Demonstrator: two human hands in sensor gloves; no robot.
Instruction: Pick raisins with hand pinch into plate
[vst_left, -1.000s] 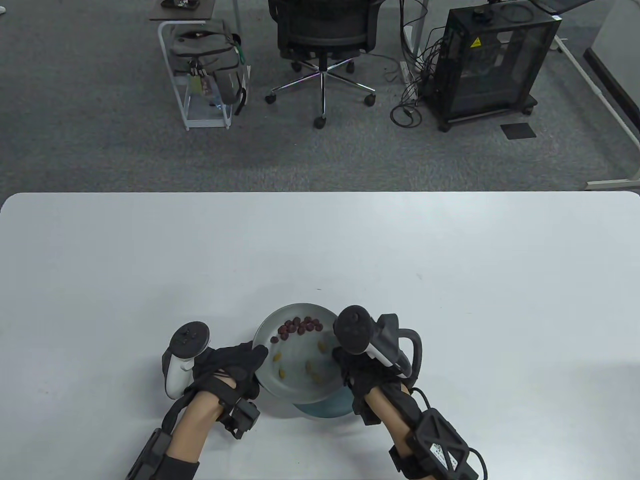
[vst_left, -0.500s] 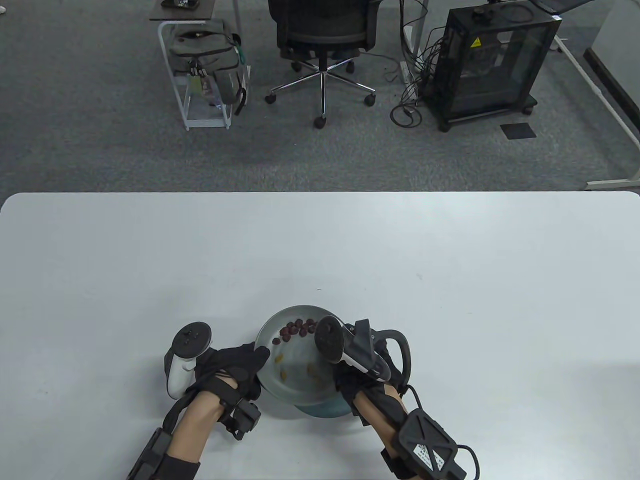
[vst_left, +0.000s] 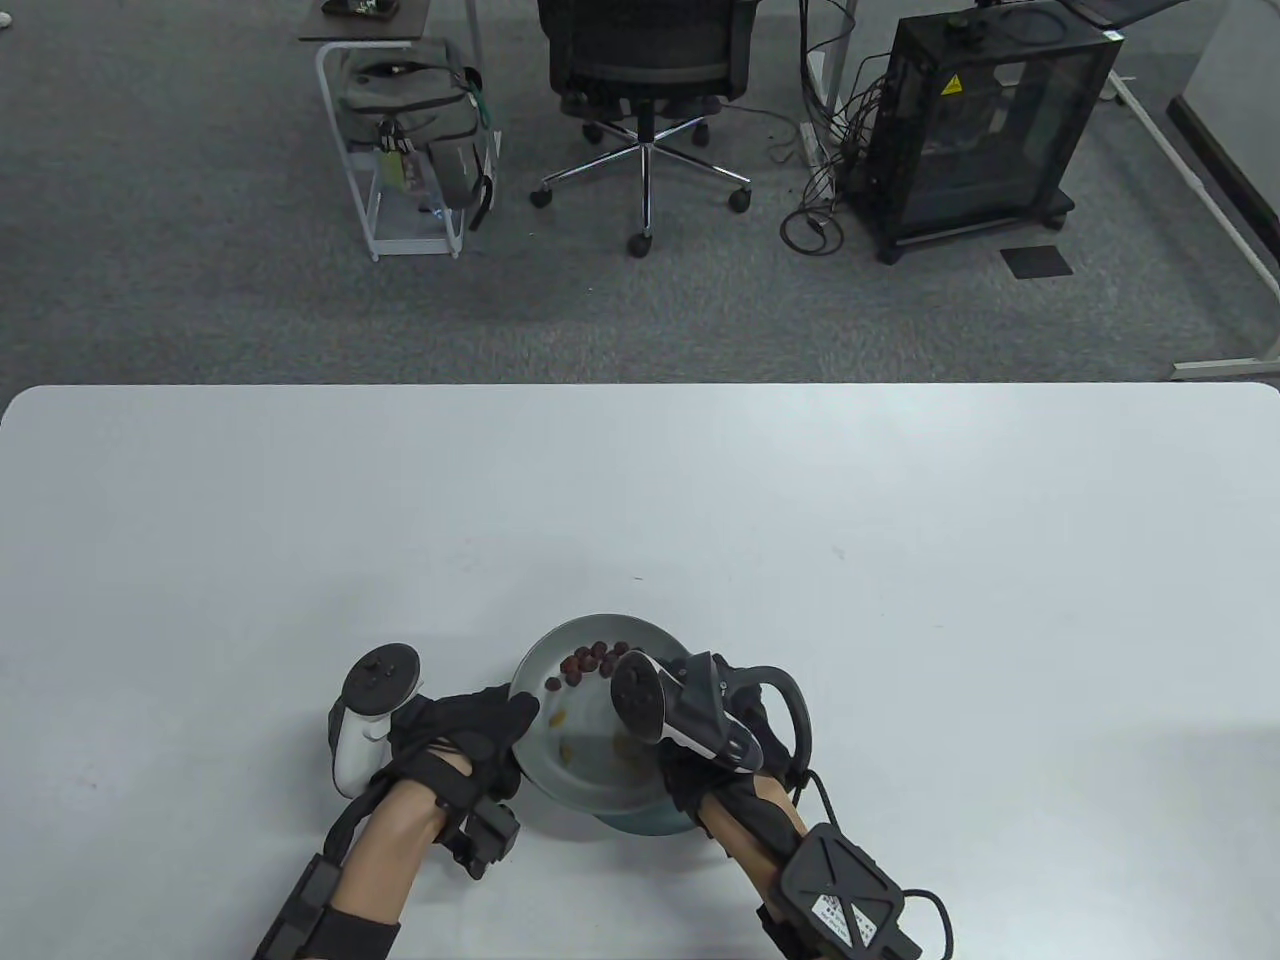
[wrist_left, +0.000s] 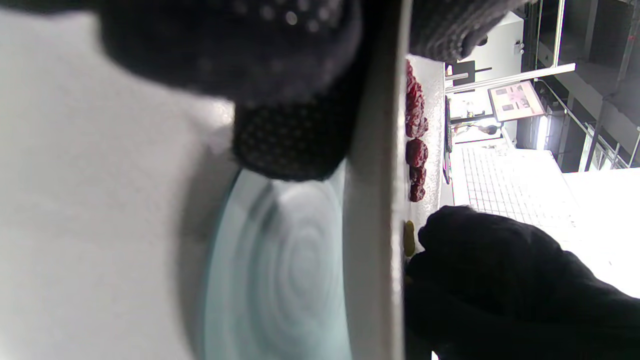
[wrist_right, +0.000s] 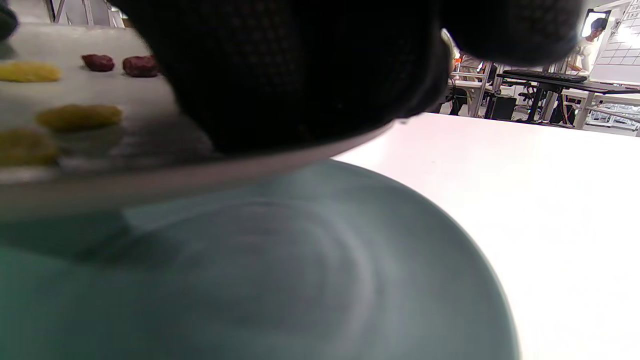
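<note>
A grey plate (vst_left: 532, 668) carries a cluster of red raisins (vst_left: 592, 658) at its far side and a few yellow raisins (vst_left: 558, 716) nearer me. My left hand (vst_left: 505, 715) grips its left rim, thumb on top and fingers underneath (wrist_left: 295, 135), and holds it over a teal plate (vst_left: 640, 822). My right hand (vst_left: 685, 775) reaches over the grey plate's right side. Its curled fingers (wrist_left: 480, 260) come down beside a yellow raisin (wrist_left: 409, 237). Its fingertips are hidden under the tracker in the table view and by the dark glove (wrist_right: 300, 75) in the right wrist view.
The teal plate (wrist_right: 300, 270) lies on the white table (vst_left: 900, 560) under the grey plate's near edge. An office chair (vst_left: 645, 90), a cart with a bag (vst_left: 410, 130) and a black cabinet (vst_left: 975, 120) stand beyond the table's far edge.
My right hand has moved left and inward over the grey plate, covering the yellow raisins on its right side. My left hand and the plate have stayed put.
</note>
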